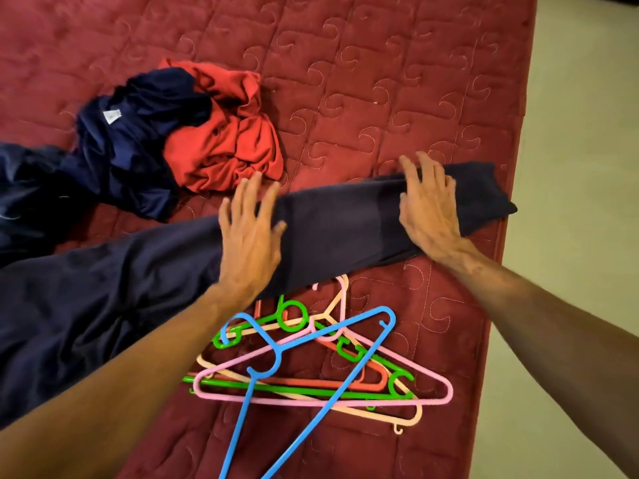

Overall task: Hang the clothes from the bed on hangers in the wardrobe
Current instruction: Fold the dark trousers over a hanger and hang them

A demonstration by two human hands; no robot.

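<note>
Bed: maroon quilted cover with stitched swirls; everything listed below lies on it
Dark garment: long navy piece laid across the bed from the lower left to the right edge, narrow and folded at its right end, broad and rumpled at the left
Left hand: palm down on the middle of the dark garment, fingers straight and spread, gripping nothing; slightly blurred
Right hand: palm down near the garment's folded right end, fingers extended over its far edge, gripping nothing
Red garment: crumpled heap beyond the left hand, just clear of its fingertips
Navy garment: bunched against the left side of the red one, white label showing, trailing off to the left
Hangers: loose tangle of plastic ones near the viewer, between the forearms; blue on top, then pink, green, cream and coral; the far tips are tucked under the dark garment's near edge
Floor: pale, to the right of the bed
</note>
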